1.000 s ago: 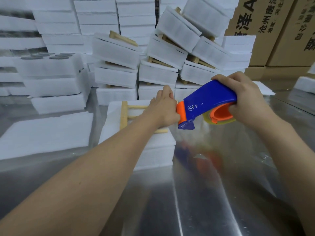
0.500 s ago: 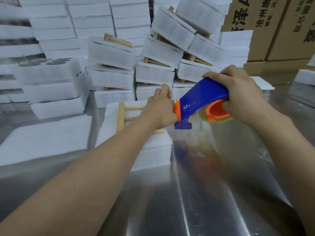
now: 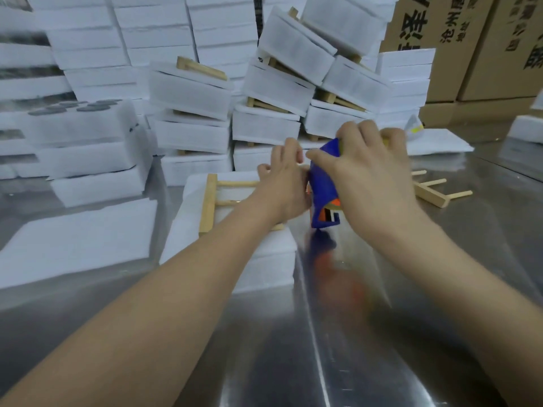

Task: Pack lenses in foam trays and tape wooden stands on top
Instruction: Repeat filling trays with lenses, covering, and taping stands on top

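Right hand [image 3: 370,177] is clenching its grip round the blue tape dispenser [image 3: 323,190], nose pointing down at the right edge of the foam tray [image 3: 264,259] sitting on the steel worktop [image 3: 338,348]. Wooden stand [image 3: 210,207] is lying flat on top of that tray, its right end going under the left hand [image 3: 283,183]. Left hand is bearing down there, fingers partly bent; its grip is facing away from the camera, so cannot tell whether it is pinching a tape end or only pressing. No tape is showing clearly, as the frame is blurring round the dispenser. Risks, as judged from here: the stand is looking loose, so a pull from the dispenser may be dragging it askew unless the left hand is pinning it hard, and the tape is then fixing it crooked. The dispenser's cutting end is working just beside the left hand, so a slip is risking a nick. Soft foam is likely denting under hard pressing, and any lenses inside, not visible, are taking that load. The tray is riding on slick metal and may be sliding toward the flat foam sheet [image 3: 73,239]. Behind, the leaning pile of finished trays [image 3: 276,86] is looking unsteady; a shove of the tray against it may be tipping it. Spare wooden stand [image 3: 437,195] is lying apart, to the right.
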Demonstrator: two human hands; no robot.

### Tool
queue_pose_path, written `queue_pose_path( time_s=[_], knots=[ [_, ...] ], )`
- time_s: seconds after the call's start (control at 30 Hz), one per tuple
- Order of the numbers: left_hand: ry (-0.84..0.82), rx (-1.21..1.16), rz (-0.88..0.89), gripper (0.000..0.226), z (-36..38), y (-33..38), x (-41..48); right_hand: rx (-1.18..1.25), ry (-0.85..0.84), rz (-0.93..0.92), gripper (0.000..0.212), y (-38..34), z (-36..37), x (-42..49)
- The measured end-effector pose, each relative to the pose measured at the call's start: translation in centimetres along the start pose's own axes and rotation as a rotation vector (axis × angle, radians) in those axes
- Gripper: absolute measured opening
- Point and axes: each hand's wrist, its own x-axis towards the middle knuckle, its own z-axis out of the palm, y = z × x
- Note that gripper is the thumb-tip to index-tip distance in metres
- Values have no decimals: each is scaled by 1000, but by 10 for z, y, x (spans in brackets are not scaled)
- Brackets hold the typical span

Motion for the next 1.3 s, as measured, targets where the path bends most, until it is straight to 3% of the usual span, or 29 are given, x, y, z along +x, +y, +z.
queue_pose_path(
  time_s=[0.1, 0.2, 0.27, 0.37, 0.43, 0.47, 0.57, 0.67, 0.8, 0.83, 0.9, 0.93, 1.0, 1.07, 1.13, 1.2, 1.3],
  knots=[
    [46, -36, -121, 21, 2, -4, 4, 176, 63, 137, 71, 22, 0, 0],
    [32, -22, -186, 13, 4, -6, 7, 279, 158, 406, 74, 63, 9, -2],
    [-30, 24, -203, 13, 6, -4, 7, 426, 122, 620, 72, 89, 19, -7],
    [-84, 53, -218, 9, 4, -3, 8, 989, -57, 974, 43, 111, 29, -14],
    [-129, 74, -218, 7, 2, -2, 8, 1172, -302, 1144, 6, 112, 43, -16],
    [-162, 92, -212, 8, 1, 0, 6, 1198, -397, 1163, 7, 109, 52, -16],
    [-247, 204, -206, 10, -1, 2, 5, 1307, -537, 1158, 16, 95, 73, -15],
    [-320, 330, -218, 16, 0, 3, 6, 1314, -490, 1134, 28, 86, 81, -12],
    [-354, 456, -242, 43, 8, 7, 7, 1253, -416, 1097, 33, 78, 85, -6],
    [-347, 461, -249, 45, 9, 7, 8, 1129, -436, 1038, 34, 78, 84, -7],
    [-352, 474, -278, 49, 11, 10, 9, 633, -436, 886, 49, 79, 85, -12],
    [-367, 494, -290, 52, 11, 12, 9, 435, -332, 823, 56, 80, 86, -14],
    [-370, 483, -290, 59, 11, 14, 7, 458, 22, 647, 51, 78, 84, -14],
    [-315, 243, -294, 59, 5, 15, 7, 596, 323, 426, 39, 68, 75, -13],
    [-221, -335, -389, 56, -21, 11, 8, 675, 425, 322, 33, 51, 67, -13],
    [-90, -870, -455, 49, -57, -4, 3, 880, 344, 342, 32, 27, 61, -15],
    [349, -916, -397, 34, -95, -50, -41, 1577, 1, 625, 29, -24, 53, -14]
  ],
)
